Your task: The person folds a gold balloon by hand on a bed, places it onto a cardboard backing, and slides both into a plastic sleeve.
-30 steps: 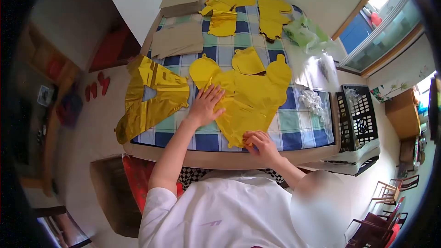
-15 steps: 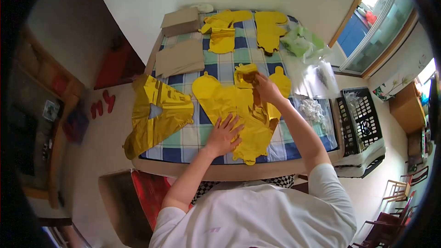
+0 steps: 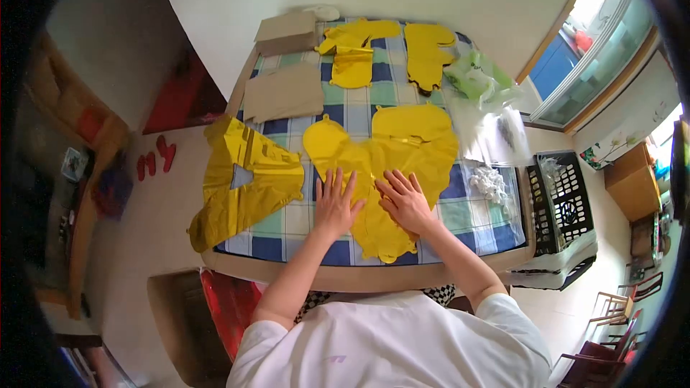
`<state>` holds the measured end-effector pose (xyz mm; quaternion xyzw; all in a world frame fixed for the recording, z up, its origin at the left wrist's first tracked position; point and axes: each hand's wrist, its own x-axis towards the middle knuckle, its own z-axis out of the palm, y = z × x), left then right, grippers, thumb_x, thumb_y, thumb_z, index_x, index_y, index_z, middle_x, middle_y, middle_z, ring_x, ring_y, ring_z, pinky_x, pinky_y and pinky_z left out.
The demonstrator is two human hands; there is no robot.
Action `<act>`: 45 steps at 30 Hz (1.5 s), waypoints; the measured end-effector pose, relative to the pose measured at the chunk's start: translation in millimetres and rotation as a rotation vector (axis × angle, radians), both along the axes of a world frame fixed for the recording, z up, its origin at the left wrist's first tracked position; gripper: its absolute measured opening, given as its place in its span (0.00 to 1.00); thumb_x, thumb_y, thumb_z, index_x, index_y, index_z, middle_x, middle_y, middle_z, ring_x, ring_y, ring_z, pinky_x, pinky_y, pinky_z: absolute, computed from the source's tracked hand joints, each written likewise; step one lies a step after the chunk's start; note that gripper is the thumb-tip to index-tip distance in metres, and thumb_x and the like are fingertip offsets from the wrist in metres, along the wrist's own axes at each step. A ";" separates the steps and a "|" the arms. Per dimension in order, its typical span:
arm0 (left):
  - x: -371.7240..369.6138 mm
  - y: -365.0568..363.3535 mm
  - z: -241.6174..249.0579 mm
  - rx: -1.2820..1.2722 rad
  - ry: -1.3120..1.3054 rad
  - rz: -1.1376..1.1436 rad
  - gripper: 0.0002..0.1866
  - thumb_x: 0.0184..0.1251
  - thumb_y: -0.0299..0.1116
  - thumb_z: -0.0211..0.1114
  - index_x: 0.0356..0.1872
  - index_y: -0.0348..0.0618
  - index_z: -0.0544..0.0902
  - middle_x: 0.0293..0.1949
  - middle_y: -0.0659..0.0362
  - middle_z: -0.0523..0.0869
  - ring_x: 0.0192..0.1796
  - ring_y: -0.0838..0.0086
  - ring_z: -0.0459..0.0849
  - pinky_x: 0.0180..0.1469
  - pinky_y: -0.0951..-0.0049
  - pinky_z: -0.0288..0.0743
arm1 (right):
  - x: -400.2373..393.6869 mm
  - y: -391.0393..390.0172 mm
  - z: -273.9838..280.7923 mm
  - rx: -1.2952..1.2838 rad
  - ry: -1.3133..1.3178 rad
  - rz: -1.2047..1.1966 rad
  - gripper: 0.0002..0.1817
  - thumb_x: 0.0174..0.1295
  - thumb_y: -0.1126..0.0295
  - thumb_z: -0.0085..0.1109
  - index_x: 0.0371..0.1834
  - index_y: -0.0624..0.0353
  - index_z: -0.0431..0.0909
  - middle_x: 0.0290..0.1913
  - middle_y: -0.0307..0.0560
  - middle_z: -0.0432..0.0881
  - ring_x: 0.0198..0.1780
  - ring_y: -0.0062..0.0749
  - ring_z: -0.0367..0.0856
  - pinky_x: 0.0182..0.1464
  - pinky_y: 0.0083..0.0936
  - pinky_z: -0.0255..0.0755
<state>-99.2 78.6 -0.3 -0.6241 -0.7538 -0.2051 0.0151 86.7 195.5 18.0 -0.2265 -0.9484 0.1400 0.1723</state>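
A large flat yellow foil balloon (image 3: 388, 154) lies spread on the checked tablecloth (image 3: 474, 215) in the middle of the table. My left hand (image 3: 336, 203) rests palm down on its left half, fingers apart. Beside it, my right hand (image 3: 404, 200) presses flat on the lower middle of the same balloon, fingers spread. Neither hand grips anything. A crinkled gold foil balloon (image 3: 244, 176) hangs over the table's left edge, apart from both hands.
Two more yellow foil balloons (image 3: 357, 47) (image 3: 427, 50) and brown cardboard pieces (image 3: 283, 90) lie at the far end. Clear plastic bags (image 3: 496, 126) and a green bag (image 3: 474, 75) sit on the right. A black crate (image 3: 564, 197) stands right of the table.
My right hand came back from the balloon's far edge, where it held a folded flap. The flap is now unfolded flat, and both hands press side by side on the balloon.
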 end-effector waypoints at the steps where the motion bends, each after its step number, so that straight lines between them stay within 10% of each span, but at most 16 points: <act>1: -2.7 3.4 1.2 0.007 0.008 -0.002 0.36 0.69 0.51 0.56 0.73 0.47 0.58 0.72 0.42 0.58 0.74 0.45 0.53 0.72 0.40 0.45 | -3.1 0.4 -1.2 0.030 -0.014 0.012 0.30 0.60 0.59 0.60 0.67 0.49 0.69 0.71 0.52 0.65 0.74 0.45 0.58 0.73 0.54 0.46; 4: -5.3 -1.0 0.9 0.060 0.004 -0.028 0.34 0.68 0.51 0.57 0.72 0.51 0.60 0.71 0.44 0.60 0.74 0.47 0.54 0.71 0.40 0.46 | -7.6 -0.2 14.3 -0.026 0.043 -0.026 0.28 0.60 0.62 0.61 0.65 0.50 0.71 0.69 0.53 0.66 0.72 0.48 0.60 0.72 0.53 0.48; 7: -5.3 -0.7 5.1 0.119 -0.004 -0.116 0.30 0.68 0.50 0.58 0.69 0.54 0.66 0.71 0.48 0.62 0.75 0.50 0.55 0.71 0.40 0.47 | 17.0 -28.8 140.3 -0.073 0.713 -0.052 0.19 0.56 0.75 0.62 0.52 0.58 0.77 0.55 0.56 0.76 0.59 0.46 0.73 0.62 0.39 0.66; 10: 3.4 -4.3 17.5 0.109 -0.003 -0.339 0.25 0.67 0.49 0.60 0.63 0.55 0.75 0.71 0.54 0.64 0.74 0.54 0.57 0.71 0.40 0.47 | 144.9 -55.4 192.9 0.324 2.351 0.484 0.08 0.60 0.69 0.58 0.39 0.60 0.76 0.49 0.46 0.76 0.44 0.33 0.79 0.52 0.28 0.70; 12: 12.9 -3.0 18.5 0.117 -0.020 -0.453 0.23 0.65 0.48 0.61 0.60 0.55 0.78 0.70 0.57 0.66 0.74 0.56 0.59 0.71 0.39 0.47 | 107.8 -102.7 287.6 0.648 2.078 0.747 0.12 0.65 0.68 0.54 0.48 0.63 0.75 0.52 0.52 0.78 0.53 0.39 0.76 0.59 0.36 0.69; 17: 26.6 -12.0 11.6 0.047 -0.045 -0.431 0.23 0.64 0.49 0.62 0.59 0.55 0.79 0.69 0.58 0.68 0.73 0.59 0.62 0.71 0.38 0.47 | 69.0 -136.8 304.3 0.598 1.668 0.912 0.15 0.66 0.68 0.54 0.51 0.68 0.75 0.54 0.55 0.79 0.59 0.43 0.74 0.64 0.40 0.68; 39: 38.3 -19.4 20.5 0.212 -0.228 -0.299 0.23 0.69 0.48 0.58 0.60 0.49 0.76 0.66 0.53 0.71 0.70 0.60 0.66 0.72 0.46 0.51 | 84.1 -130.0 279.6 0.341 1.774 0.984 0.12 0.61 0.66 0.58 0.43 0.63 0.77 0.47 0.50 0.78 0.52 0.35 0.75 0.58 0.34 0.67; 40: 43.6 -15.4 38.6 0.263 -0.546 -0.278 0.23 0.71 0.48 0.56 0.60 0.47 0.76 0.64 0.53 0.74 0.69 0.62 0.68 0.71 0.51 0.55 | 72.9 -115.1 277.6 0.380 1.955 0.913 0.09 0.57 0.66 0.61 0.38 0.58 0.76 0.43 0.45 0.75 0.47 0.30 0.74 0.52 0.26 0.68; 43: 59.5 2.6 88.2 0.352 -1.547 -0.276 0.24 0.76 0.50 0.48 0.60 0.44 0.75 0.57 0.54 0.79 0.64 0.66 0.74 0.66 0.66 0.64 | 55.3 -106.3 235.4 -1.285 1.973 0.857 0.16 0.59 0.76 0.59 0.50 0.56 0.73 0.46 0.46 0.70 0.51 0.30 0.70 0.52 0.29 0.69; 45: 74.6 22.9 101.1 0.318 -2.274 -0.387 0.24 0.78 0.49 0.43 0.58 0.41 0.75 0.54 0.56 0.82 0.61 0.69 0.76 0.63 0.75 0.66 | 38.5 -94.6 200.9 -1.356 1.719 0.417 0.13 0.68 0.65 0.50 0.52 0.56 0.71 0.46 0.46 0.73 0.50 0.30 0.71 0.52 0.30 0.69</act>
